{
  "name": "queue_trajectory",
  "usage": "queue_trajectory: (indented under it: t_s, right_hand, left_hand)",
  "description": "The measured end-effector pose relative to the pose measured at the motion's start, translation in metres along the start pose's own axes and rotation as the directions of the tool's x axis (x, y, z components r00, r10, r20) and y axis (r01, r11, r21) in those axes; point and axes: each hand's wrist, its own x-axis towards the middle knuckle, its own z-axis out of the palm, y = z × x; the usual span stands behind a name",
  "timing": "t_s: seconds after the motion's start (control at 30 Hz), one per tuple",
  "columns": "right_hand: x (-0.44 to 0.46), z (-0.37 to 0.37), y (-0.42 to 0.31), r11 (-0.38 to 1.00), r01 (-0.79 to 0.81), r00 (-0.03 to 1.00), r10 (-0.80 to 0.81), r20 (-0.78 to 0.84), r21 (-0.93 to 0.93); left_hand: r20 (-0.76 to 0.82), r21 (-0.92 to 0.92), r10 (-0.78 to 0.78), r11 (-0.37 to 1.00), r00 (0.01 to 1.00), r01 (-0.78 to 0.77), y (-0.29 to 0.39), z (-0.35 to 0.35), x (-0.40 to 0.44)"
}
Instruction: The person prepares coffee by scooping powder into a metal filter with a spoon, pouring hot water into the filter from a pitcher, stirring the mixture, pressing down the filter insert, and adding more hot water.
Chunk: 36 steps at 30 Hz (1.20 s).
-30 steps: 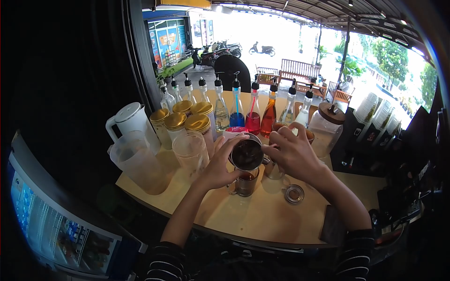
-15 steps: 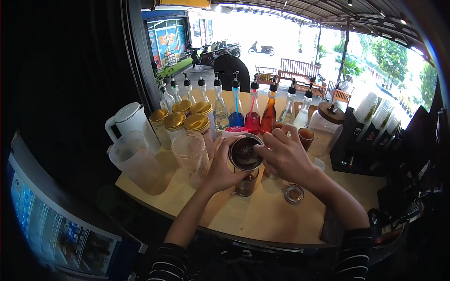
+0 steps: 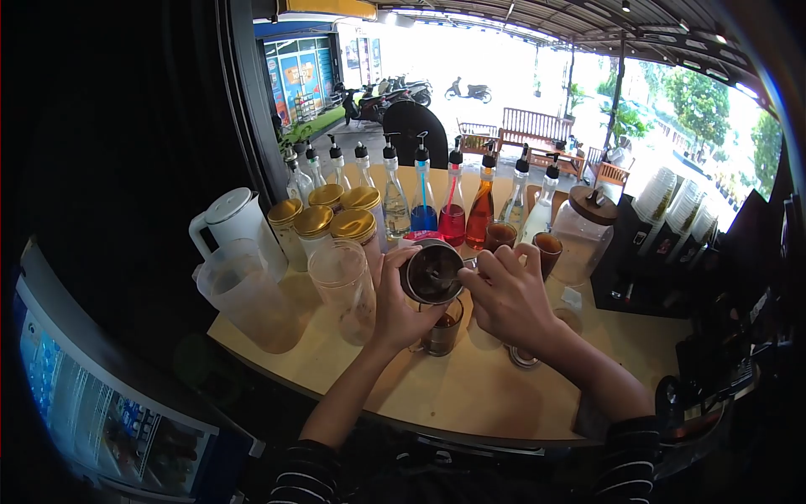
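Note:
My left hand [image 3: 399, 307] is wrapped round a metal cup [image 3: 430, 296], tilted so its dark inside faces me. Below it, a glass with a dark brown drink [image 3: 442, 334] stands on the counter, partly covered by the cup and my fingers. At the cup's right rim, my right hand [image 3: 508, 294] is closed in a pinch on a thin spoon-like utensil [image 3: 451, 275] reaching inside; its exact kind is hard to make out. Beyond my right hand are two glasses of brown drink [image 3: 501, 235] [image 3: 548, 246]. A small round glass dish [image 3: 524, 361] is partly hidden under my right forearm.
Pump bottles of coloured syrup [image 3: 424, 214] line the back of the counter [image 3: 470, 403]. Gold-lidded jars [image 3: 353, 225], a white jug [image 3: 239, 223] and clear plastic pitchers [image 3: 252, 294] stand left. A wooden-lidded jar [image 3: 583, 239] and stacked cups [image 3: 684, 206] stand right.
The metal cup has shifted slightly left and tilted further, with less dark liquid visible inside. My right hand has moved a little right and down, uncovering the brown drinks behind.

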Motion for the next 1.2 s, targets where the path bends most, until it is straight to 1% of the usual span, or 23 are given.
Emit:
queue_trajectory:
  t_s: [0.07,0.13,0.17,0.23,0.27,0.33,0.37,0.43,0.47,0.53,0.57,0.6,0.67,0.73,0.77,0.83,0.93,0.97,1.0,1.07,1.1,1.13,1.2]
  right_hand:
    - [-0.001,0.001,0.000,1.000,-0.018,1.000,0.018,-0.017,-0.009]
    - [-0.003,0.004,-0.003,0.999,0.009,1.000,-0.010,0.004,0.049]
    - [-0.002,0.005,-0.001,0.999,0.007,1.000,-0.007,0.004,0.047]
    - [0.001,0.007,0.004,0.996,-0.083,0.993,0.084,-0.082,0.017]
    - [0.000,0.008,0.004,0.996,-0.082,0.993,0.083,-0.083,0.017]
    - [-0.001,0.009,0.003,0.992,-0.039,0.997,0.046,-0.058,0.120]
    - [-0.001,0.009,0.004,0.992,-0.038,0.997,0.046,-0.060,0.118]
    - [-0.002,0.010,0.005,0.995,-0.082,0.993,0.086,-0.081,0.060]
    - [-0.003,0.012,0.005,0.995,-0.083,0.993,0.088,-0.081,0.060]
    - [-0.004,0.018,0.005,0.982,-0.142,0.985,0.153,-0.085,0.120]
    - [-0.005,0.018,0.002,0.983,-0.138,0.985,0.149,-0.088,0.120]
    - [-0.007,0.017,-0.001,0.986,-0.114,0.991,0.122,-0.057,0.125]
    - [-0.007,0.015,-0.001,0.988,-0.092,0.995,0.096,-0.026,0.127]
    - [-0.005,0.014,0.002,0.980,-0.181,0.982,0.184,-0.036,0.076]
    - [-0.006,0.014,0.001,0.981,-0.181,0.982,0.184,-0.036,0.076]
    - [-0.009,0.016,-0.001,0.977,-0.147,0.989,0.147,0.014,0.152]
    - [-0.008,0.011,0.000,0.984,-0.148,0.987,0.152,-0.043,0.096]
    - [-0.006,0.012,0.004,0.979,-0.191,0.978,0.197,-0.074,0.076]
    - [-0.007,0.012,0.004,0.979,-0.189,0.978,0.195,-0.075,0.075]
    - [-0.008,0.012,0.003,0.966,-0.173,0.982,0.184,-0.039,0.192]
    - [-0.009,0.008,-0.001,0.962,-0.193,0.981,0.187,0.047,0.192]
    - [-0.010,0.008,0.000,0.964,-0.189,0.982,0.184,0.043,0.188]
    - [-0.012,0.010,0.003,0.948,-0.233,0.972,0.230,0.040,0.216]
  left_hand:
    - [-0.002,-0.016,-0.003,1.000,1.000,0.003,-0.001,0.002,0.000]
    - [-0.006,-0.032,-0.003,0.999,1.000,0.002,0.000,0.002,0.000]
    - [0.007,-0.026,-0.005,1.000,1.000,0.005,0.002,0.002,-0.002]
    - [0.022,-0.023,-0.007,1.000,1.000,0.008,0.005,0.003,-0.003]
    - [0.018,-0.018,-0.006,1.000,1.000,0.006,0.007,0.003,-0.002]
    - [0.010,-0.009,-0.001,1.000,1.000,0.001,0.006,0.003,-0.002]
    - [0.002,-0.020,-0.015,1.000,1.000,0.015,0.001,0.003,-0.003]
    - [-0.002,-0.033,-0.031,0.999,1.000,0.031,0.003,0.004,-0.004]
    - [-0.006,-0.014,-0.016,1.000,1.000,0.016,0.006,0.004,-0.005]
    - [-0.014,0.011,0.002,1.000,1.000,-0.002,0.009,0.005,-0.005]
    - [-0.024,-0.049,-0.058,0.997,0.998,0.057,0.008,0.007,-0.006]
    - [-0.030,-0.110,-0.117,0.987,0.993,0.113,0.008,0.008,-0.006]
    - [-0.022,-0.094,-0.105,0.990,0.994,0.102,0.010,0.008,-0.007]
    - [-0.010,-0.079,-0.097,0.992,0.995,0.096,0.011,0.009,-0.008]
    - [-0.025,-0.073,-0.098,0.993,0.995,0.096,0.010,0.010,-0.008]
    - [-0.045,-0.064,-0.094,0.994,0.995,0.091,0.008,0.010,-0.007]
    - [-0.025,-0.088,-0.108,0.991,0.994,0.105,0.009,0.008,-0.007]
    - [0.011,-0.062,-0.099,0.993,0.995,0.100,0.012,0.007,-0.008]
    - [0.044,-0.036,-0.092,0.995,0.995,0.093,0.014,0.006,-0.008]
    - [0.059,-0.036,-0.108,0.993,0.992,0.110,0.010,0.004,-0.009]
    - [0.082,-0.038,-0.127,0.991,0.988,0.131,0.009,0.003,-0.009]
    - [0.078,-0.039,-0.122,0.991,0.989,0.125,0.009,0.002,-0.009]
    - [0.129,-0.079,-0.149,0.984,0.980,0.159,0.008,-0.001,-0.009]
